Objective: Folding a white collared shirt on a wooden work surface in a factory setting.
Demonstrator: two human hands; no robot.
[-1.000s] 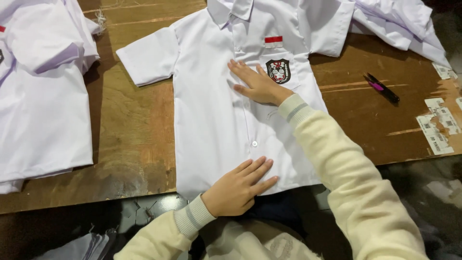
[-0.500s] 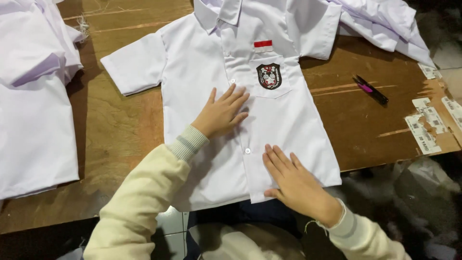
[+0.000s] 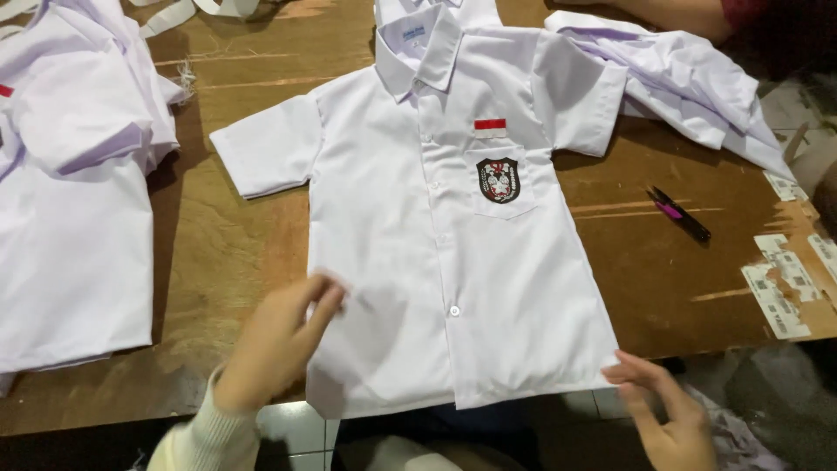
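A small white short-sleeved shirt (image 3: 514,288) lies face up and buttoned on the wooden table (image 3: 218,253). It has a crest on the chest pocket and a red and white patch above it. My left hand (image 3: 279,340) pinches the shirt's lower left side edge, and the cloth there is blurred and slightly lifted. My right hand (image 3: 663,419) is at the lower right hem corner, fingers apart, fingertips just touching the cloth. Both sleeves of my cream sweater show at the bottom.
A pile of white shirts (image 3: 70,218) lies at the left. More white garments (image 3: 680,78) lie at the top right, beside another person's arm (image 3: 680,13). A black and pink tool (image 3: 678,214) and paper label strips (image 3: 785,288) are at the right.
Both hands left the shirt's front and moved outwards to its lower edges: the left to the left side edge, the right to the right hem corner. The view shifted a little.
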